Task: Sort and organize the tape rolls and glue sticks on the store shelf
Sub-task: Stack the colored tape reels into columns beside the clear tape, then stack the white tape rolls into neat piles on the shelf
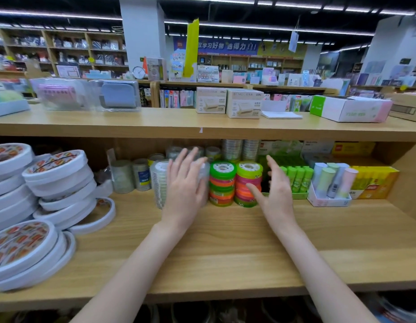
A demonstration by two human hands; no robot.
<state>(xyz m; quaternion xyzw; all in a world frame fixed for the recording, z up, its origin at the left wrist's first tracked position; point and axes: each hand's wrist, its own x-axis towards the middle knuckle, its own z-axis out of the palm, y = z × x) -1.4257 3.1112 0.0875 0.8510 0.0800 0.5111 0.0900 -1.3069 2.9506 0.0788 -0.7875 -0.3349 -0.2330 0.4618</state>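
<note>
Shelf [225,248]: big flat tape rolls [39,206] stacked at far left. Clear tape rolls [130,176] stand further back, to their right. Two tape stacks [235,183] at center, side by side. Glue sticks [298,178] just right of those, then a small tray of tubes [330,183], then a box [374,183] at far right. Upper shelf [155,124] carries boxes [228,102].

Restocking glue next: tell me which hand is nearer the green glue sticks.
Right. The right hand is just in front of the green glue sticks; the left hand is on the clear tape stack, beyond the colored rolls.
</note>
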